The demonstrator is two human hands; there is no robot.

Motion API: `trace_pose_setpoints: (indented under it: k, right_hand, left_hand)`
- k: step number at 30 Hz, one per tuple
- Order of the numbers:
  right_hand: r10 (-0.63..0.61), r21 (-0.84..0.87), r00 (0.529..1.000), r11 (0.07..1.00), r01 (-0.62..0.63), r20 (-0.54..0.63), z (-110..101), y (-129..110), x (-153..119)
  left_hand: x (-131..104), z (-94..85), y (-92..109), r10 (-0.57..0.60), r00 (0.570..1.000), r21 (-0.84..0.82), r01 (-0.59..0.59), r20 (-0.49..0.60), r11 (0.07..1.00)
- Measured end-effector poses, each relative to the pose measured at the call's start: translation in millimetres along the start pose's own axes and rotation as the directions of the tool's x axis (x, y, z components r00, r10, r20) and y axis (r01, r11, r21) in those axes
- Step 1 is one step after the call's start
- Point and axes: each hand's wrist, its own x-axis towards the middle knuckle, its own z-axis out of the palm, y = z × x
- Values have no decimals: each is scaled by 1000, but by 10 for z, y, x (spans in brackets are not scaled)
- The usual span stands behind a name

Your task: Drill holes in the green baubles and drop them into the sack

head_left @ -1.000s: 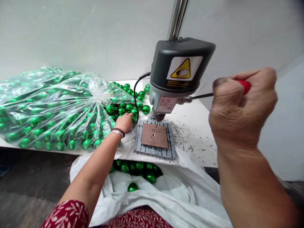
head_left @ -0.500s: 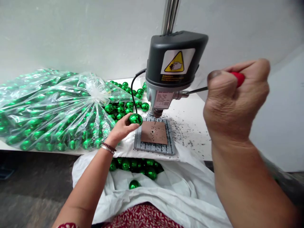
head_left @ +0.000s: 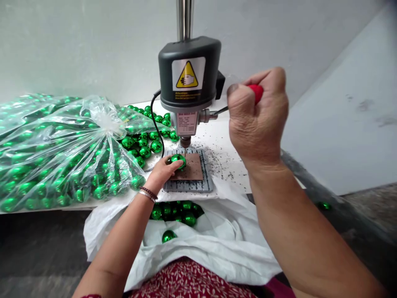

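Observation:
Between the thumb and fingers of my left hand (head_left: pixel 161 170) is a shiny green ball (head_left: pixel 178 162), held over the left part of a brown board (head_left: pixel 192 169). The board lies on the grey base (head_left: pixel 208 182) of a small drill press (head_left: pixel 190 74). Just right of the ball, the thin drill bit (head_left: pixel 185 152) points down from the chuck; whether the two touch I cannot tell. My right hand (head_left: pixel 259 116) is closed around the red knob (head_left: pixel 257 93) of the press's feed lever, at the right of the machine's head.
A tied clear plastic bag (head_left: pixel 107 124) full of green balls fills the table's left side. Loose green balls (head_left: pixel 144 152) lie beside it. Dark shavings (head_left: pixel 228 165) are scattered on the white table (head_left: pixel 240 182). A white sack (head_left: pixel 217 244) on my lap holds more balls (head_left: pixel 178 213).
My left hand has brought the green ball from left of the base to over the board, close to the bit. The right hand stays on the lever knob. The whole view has shifted.

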Motion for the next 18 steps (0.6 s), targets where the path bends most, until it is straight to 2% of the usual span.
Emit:
trace_pose_setpoints:
  k: [3, 6, 10, 14, 18]
  right_hand:
    - [-13, 20, 1000, 1000, 13, 2, -8, -8, -8]
    - [14, 15, 1000, 1000, -15, 25, -29, -38, -5]
    - [45, 18, 997, 999, -46, 64, -55, -65, 12]
    - [43, -3, 996, 999, -43, 78, -63, -59, 19]
    - [37, 12, 997, 999, -38, 74, -60, -57, 19]
  left_hand:
    - [6, 65, 32, 29, 999, 112, -26, -29, 993]
    - [0, 102, 37, 118, 992, 275, -99, -54, 956]
    - [-26, 44, 34, 224, 975, 368, -201, -18, 908]
    - [-8, -65, 41, 184, 973, 313, -219, 139, 924]
    - [42, -122, 67, 161, 974, 379, -212, 161, 901]
